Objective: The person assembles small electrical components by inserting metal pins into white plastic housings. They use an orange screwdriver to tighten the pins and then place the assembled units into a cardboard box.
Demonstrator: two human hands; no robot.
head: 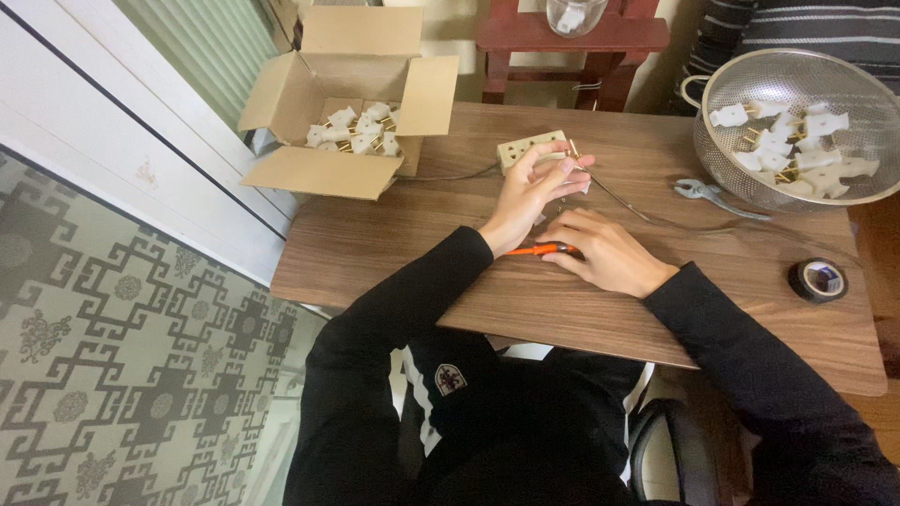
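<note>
Left hand [527,192]: grip closed on a white plug [574,167], held above the desk [394,234] by the socket block [530,148]. Right hand [607,253]: closed on an orange screwdriver [536,249], flat on the desk. Box [352,103] and colander [797,126] both hold plugs; which lot is finished is unclear.

Mostly hidden under the right hand [605,253]: orange-handled tool [534,249]. Cut off at the top edge: glass jar [574,14]. Too small to tell: piece pinched by the left hand [530,192].

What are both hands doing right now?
Left hand: closed on a white plug.
Right hand: resting on an orange-handled tool, grip unclear.
</note>
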